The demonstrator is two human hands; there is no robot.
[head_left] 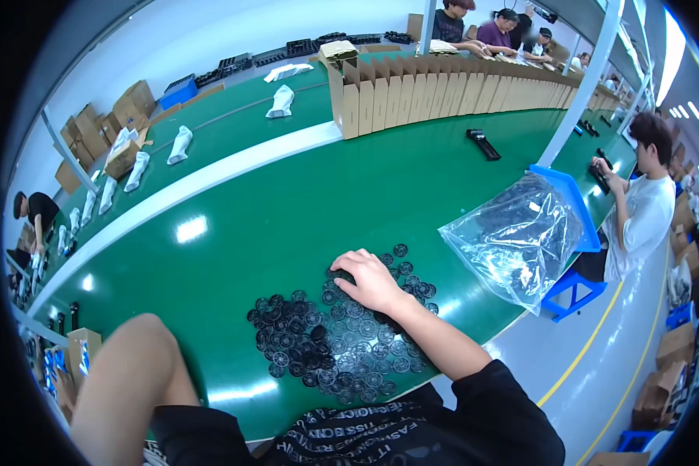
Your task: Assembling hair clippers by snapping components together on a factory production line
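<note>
On the green table [287, 225], the right hand [369, 281] lies palm down, fingers loosely spread, on a heap of discs [334, 342] (small, black, round, spoked like little wheels). The heap spreads toward seven o'clock from the hand. A clear bag [512, 241] lies at two o'clock; the left hand cannot be seen.

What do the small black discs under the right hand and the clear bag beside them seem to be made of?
Black discs: probably moulded plastic, semi-gloss, with identical spoked shapes and dull highlights. Clear bag: thin transparent plastic film, crinkled, with sharp white glints. The right hand rests on the discs.
</note>
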